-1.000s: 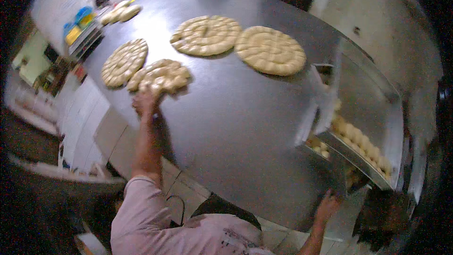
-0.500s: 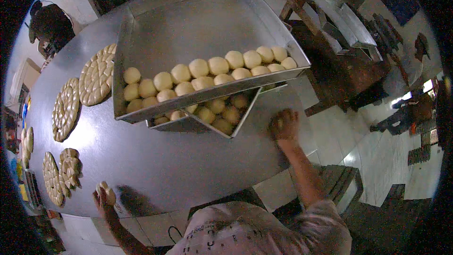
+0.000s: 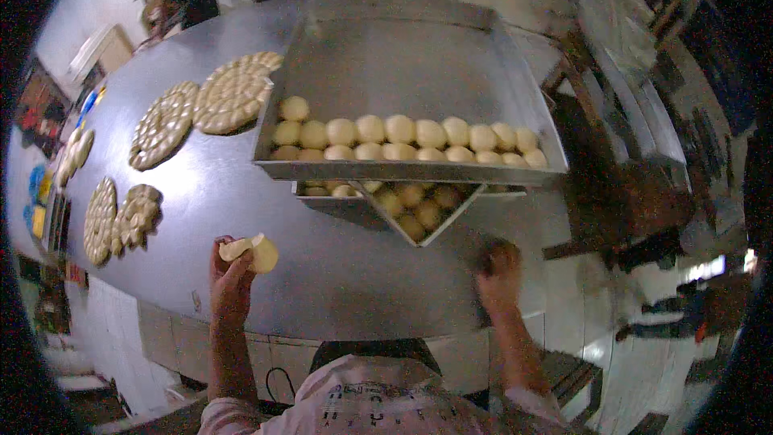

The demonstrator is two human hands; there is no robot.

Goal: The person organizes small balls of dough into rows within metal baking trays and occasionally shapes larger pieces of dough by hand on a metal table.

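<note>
My left hand [image 3: 229, 291] is raised over the metal table, its thumb and fingers closed around a torn, pale piece of dough [image 3: 262, 254]. On the right, my right hand [image 3: 500, 274] rests curled on the tabletop; whatever lies under its palm is hidden, and motion blurs its fingers. Ahead of both hands stands a large metal tray [image 3: 412, 171]. Rows of round dough balls [image 3: 399, 129] line its near side, while its far part is bare. Beneath it, a second tray [image 3: 419, 242] pokes out cornerwise, also holding dough balls [image 3: 413, 228].
Several flat coils of dough pieces [image 3: 163, 126] lie on the left of the round-edged metal table [image 3: 338, 298]. A wooden stand [image 3: 620, 193] is beyond the right edge. Dark slatted crates [image 3: 576, 383] sit low beside my right arm.
My left hand has moved up and inward with the dough. The view has turned, so the trays appear farther right. My right hand stays on the table, now more curled.
</note>
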